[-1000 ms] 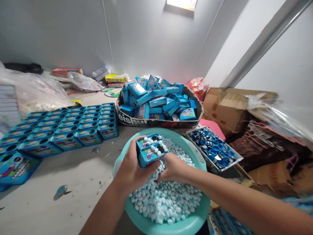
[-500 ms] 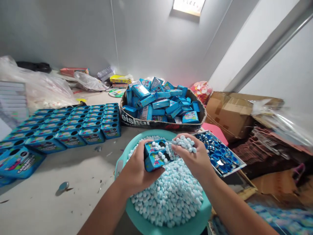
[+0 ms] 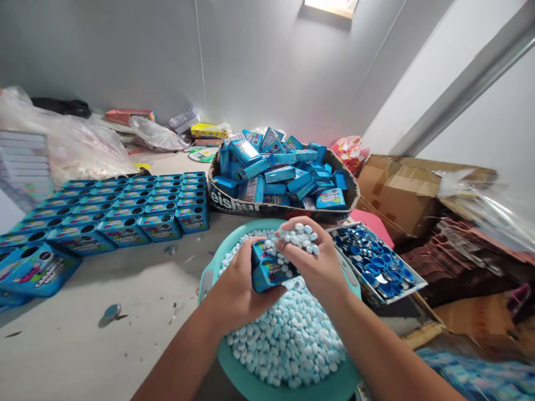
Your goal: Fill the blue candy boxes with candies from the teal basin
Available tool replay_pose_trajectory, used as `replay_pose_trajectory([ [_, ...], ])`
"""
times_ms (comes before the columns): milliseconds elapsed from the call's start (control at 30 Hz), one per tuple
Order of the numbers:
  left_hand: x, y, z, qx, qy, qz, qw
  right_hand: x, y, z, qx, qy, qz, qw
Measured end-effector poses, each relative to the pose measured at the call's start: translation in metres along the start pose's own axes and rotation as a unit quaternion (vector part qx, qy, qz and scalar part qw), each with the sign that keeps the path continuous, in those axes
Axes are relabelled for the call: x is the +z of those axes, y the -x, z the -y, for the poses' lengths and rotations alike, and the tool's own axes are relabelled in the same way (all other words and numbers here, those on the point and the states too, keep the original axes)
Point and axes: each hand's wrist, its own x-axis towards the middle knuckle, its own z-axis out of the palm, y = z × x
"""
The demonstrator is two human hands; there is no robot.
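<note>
My left hand is wrapped round a blue printed candy tin, held tilted over a turquoise basin. Pale blue and white candies fill much of the basin. In my cupped right hand lies a handful of the same candies, close against the tin's top. Several candies sit on the tin at the right fingertips. My right fingers and the candies hide part of the tin's top.
Rows of blue tins with round holes in their tops stand at the left. Behind the basin, a cardboard tray holds heaped tins. Blue-and-silver caps fill a white box at the right. A loose cap lies on the table.
My right hand has moved left over the tin, and fewer candies show in it. Candies cluster between its fingertips and the tin. The whole view has shifted slightly.
</note>
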Motion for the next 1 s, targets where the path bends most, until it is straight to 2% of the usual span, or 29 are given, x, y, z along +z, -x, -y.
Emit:
replay_pose_trajectory([
  [133, 0.001, -0.001, 0.002, 0.004, -0.004, -0.003, 1.000, -0.001, -0.001, -0.001, -0.013, 0.016, 0.008, 1.000],
  [400, 0.005, 0.002, 0.005, 0.075, -0.031, -0.031, 0.996, -0.004, 0.003, -0.010, -0.143, -0.079, 0.045, 0.985],
  [533, 0.003, 0.002, 0.004, 0.103, -0.020, -0.027, 0.994, -0.005, 0.006, -0.007, -0.169, -0.064, 0.048, 0.982],
  [700, 0.003, 0.001, 0.002, 0.101, 0.000, -0.039, 0.994, -0.005, 0.008, -0.008, -0.184, -0.028, 0.078, 0.979],
  [867, 0.004, 0.000, 0.002, 0.142, -0.048, -0.047, 0.988, -0.006, 0.008, -0.009, -0.198, -0.016, 0.073, 0.977],
  [1000, 0.006, -0.001, 0.005, 0.137, -0.064, -0.040, 0.988, -0.005, 0.005, -0.006, -0.228, 0.067, 0.106, 0.965],
])
